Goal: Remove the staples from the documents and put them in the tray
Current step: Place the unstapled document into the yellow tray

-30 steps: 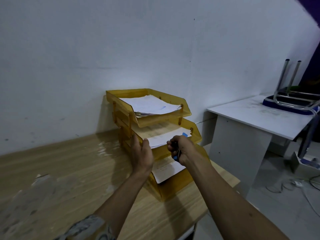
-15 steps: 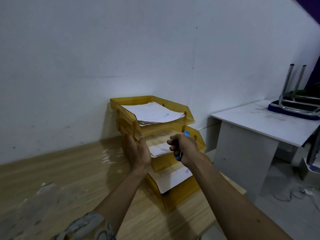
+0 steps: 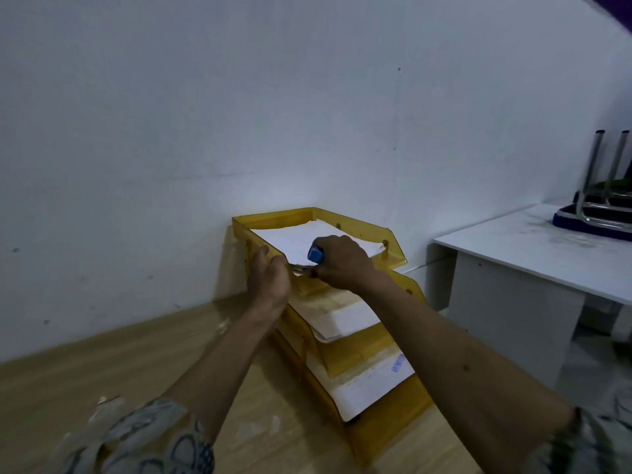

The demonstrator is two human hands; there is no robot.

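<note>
A yellow three-tier document tray [image 3: 362, 224] stands on the wooden table against the wall. White documents [image 3: 297, 237] lie in its top tier, with more papers in the middle tier [image 3: 349, 319] and bottom tier [image 3: 369, 384]. My left hand [image 3: 270, 278] pinches the near left corner of the top papers, at the tray's front rim. My right hand [image 3: 342, 265] is curled round a blue staple remover [image 3: 315, 255], whose metal jaws point at that same corner. The staple itself is too small to see.
The wooden table [image 3: 102, 371] has peeling patches on its surface at the lower left. A white desk [image 3: 533, 248] stands to the right, with an upturned chair [image 3: 602, 206] on it. The white wall is close behind the tray.
Both hands rose from the middle tier to the top tier. My left hand now pinches the top papers' corner and the right brings the staple remover onto it.
</note>
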